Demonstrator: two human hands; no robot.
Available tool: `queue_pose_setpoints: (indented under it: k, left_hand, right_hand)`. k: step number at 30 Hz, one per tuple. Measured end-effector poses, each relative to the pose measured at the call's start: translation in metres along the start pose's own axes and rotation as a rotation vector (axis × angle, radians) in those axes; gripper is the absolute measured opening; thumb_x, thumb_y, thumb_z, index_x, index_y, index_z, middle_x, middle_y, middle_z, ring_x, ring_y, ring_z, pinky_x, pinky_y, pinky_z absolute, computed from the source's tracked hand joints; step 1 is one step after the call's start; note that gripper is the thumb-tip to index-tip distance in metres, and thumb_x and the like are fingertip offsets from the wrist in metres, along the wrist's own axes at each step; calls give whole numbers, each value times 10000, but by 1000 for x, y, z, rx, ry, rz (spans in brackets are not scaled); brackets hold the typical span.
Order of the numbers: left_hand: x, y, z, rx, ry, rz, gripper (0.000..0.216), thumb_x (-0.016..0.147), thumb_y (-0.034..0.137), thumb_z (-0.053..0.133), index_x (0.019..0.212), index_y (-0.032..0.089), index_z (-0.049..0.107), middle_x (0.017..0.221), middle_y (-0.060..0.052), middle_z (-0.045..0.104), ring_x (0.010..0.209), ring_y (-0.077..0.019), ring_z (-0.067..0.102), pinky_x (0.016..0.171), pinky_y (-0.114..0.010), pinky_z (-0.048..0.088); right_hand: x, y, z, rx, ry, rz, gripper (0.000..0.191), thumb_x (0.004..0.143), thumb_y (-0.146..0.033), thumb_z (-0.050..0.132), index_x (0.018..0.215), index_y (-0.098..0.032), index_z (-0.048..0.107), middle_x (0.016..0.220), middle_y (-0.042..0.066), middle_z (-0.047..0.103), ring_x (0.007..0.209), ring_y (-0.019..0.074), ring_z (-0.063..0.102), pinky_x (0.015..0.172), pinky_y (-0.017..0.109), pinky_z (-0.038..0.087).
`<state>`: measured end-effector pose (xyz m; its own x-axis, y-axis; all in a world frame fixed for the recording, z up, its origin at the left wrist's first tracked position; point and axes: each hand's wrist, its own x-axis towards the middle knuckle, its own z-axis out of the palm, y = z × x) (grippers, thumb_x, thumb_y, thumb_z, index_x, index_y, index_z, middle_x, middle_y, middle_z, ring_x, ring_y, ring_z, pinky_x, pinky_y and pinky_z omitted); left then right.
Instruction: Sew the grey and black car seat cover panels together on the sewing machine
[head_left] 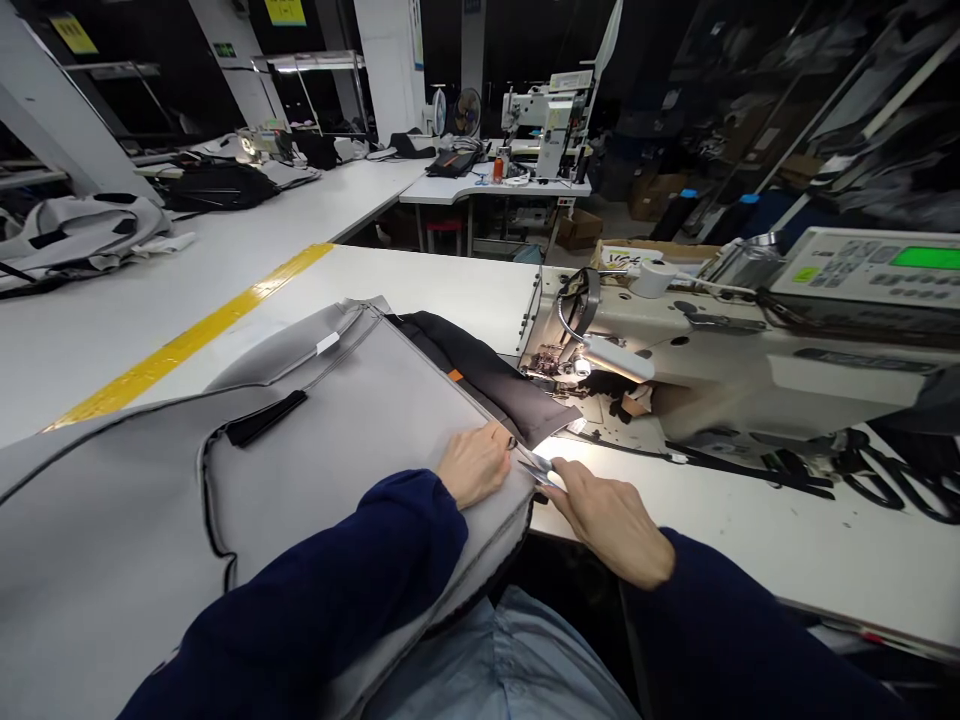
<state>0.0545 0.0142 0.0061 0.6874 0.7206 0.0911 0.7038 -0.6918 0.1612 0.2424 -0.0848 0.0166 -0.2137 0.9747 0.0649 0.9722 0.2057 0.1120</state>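
Note:
A large grey fabric cover point(360, 420) with black-edged seams is spread across the white table and over my lap. My left hand point(476, 463) is closed on its right edge, pinching the seam near the corner. In my right hand point(611, 520) is a pair of thread snips point(541, 470), their pointed blades at that same edge, just right of my left fingers. Whether the blades touch the fabric I cannot tell. Beyond the edge lies a black fabric panel point(472, 355) with a small orange tag point(455, 376), reaching toward the sewing machine point(720, 360).
The machine's lit needle area point(574, 370) is just beyond my hands, with a control panel point(877, 265) at right. Yellow tape point(195, 340) crosses the table point(450, 265). Grey and black pieces point(82, 230) lie at far left. Another sewing machine point(547, 125) stands behind.

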Motion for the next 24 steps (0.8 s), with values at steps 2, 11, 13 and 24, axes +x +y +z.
queue_pose_setpoints:
  k: [2, 11, 13, 24]
  left_hand:
    - [0, 0, 2, -1, 17, 4, 127, 905, 256, 400, 932, 189, 504, 956, -24, 613, 760, -181, 607, 591, -306, 383]
    - [-1, -1, 7, -17, 61, 19, 120, 903, 234, 394, 919, 182, 501, 931, -24, 609, 757, -174, 603, 592, -299, 368]
    - [-1, -1, 7, -16, 63, 22, 120, 905, 237, 393, 915, 182, 500, 926, -22, 608, 753, -172, 603, 592, -297, 370]
    - [-2, 0, 6, -10, 49, 7, 136, 914, 244, 386, 935, 178, 502, 936, -32, 609, 757, -176, 607, 609, -288, 399]
  right_hand:
    - [14, -11, 0, -107, -32, 36, 336, 999, -431, 289, 1029, -179, 509, 872, 47, 645, 584, 192, 639, 452, 286, 192]
    - [22, -6, 3, -232, 85, -32, 285, 997, -384, 336, 891, -176, 500, 730, 8, 593, 536, 163, 609, 452, 304, 69]
    - [21, -6, 2, -243, 118, -53, 278, 994, -378, 351, 885, -173, 502, 720, 7, 585, 539, 159, 603, 458, 306, 61]
    - [22, -7, 4, -293, 164, -88, 263, 995, -347, 355, 864, -170, 499, 700, 8, 570, 543, 169, 592, 460, 308, 68]
